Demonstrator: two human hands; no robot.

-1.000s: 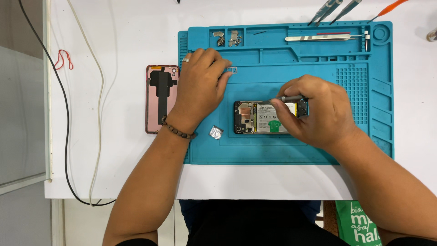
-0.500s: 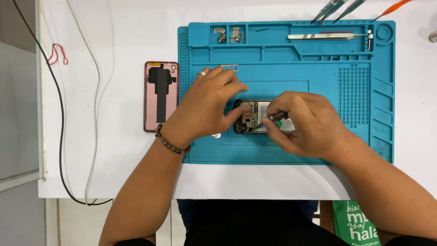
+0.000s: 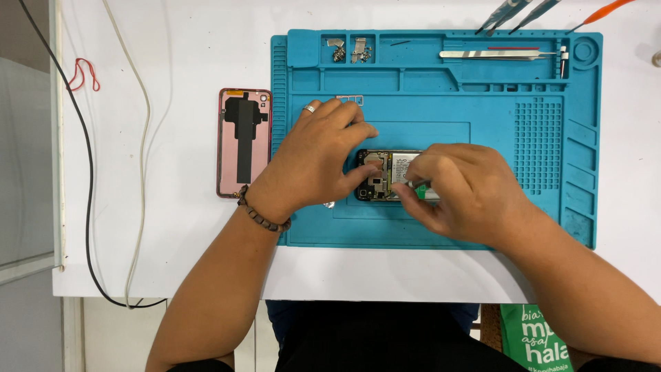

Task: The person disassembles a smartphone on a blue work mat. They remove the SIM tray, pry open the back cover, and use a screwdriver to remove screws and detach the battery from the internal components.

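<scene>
An opened smartphone (image 3: 383,173) lies on the blue repair mat (image 3: 482,117), its circuit board and battery exposed. My left hand (image 3: 313,162), with a ring and a bead bracelet, rests on the phone's left end and steadies it with the thumb and fingers. My right hand (image 3: 461,193) covers the phone's right half and pinches a thin metal tool (image 3: 416,183) whose tip meets the board near the middle. The phone's right part is hidden under that hand.
The phone's pink back cover (image 3: 244,141) lies inside-up on the white table left of the mat. Small metal parts and screws (image 3: 348,49) sit in the mat's top trays; tweezers (image 3: 496,54) lie in its upper groove. Cables (image 3: 138,138) run down the left. More tools (image 3: 523,12) at top right.
My left hand slid right from the mat's left part onto the phone's left end. My right hand shifted left over the phone with the tool.
</scene>
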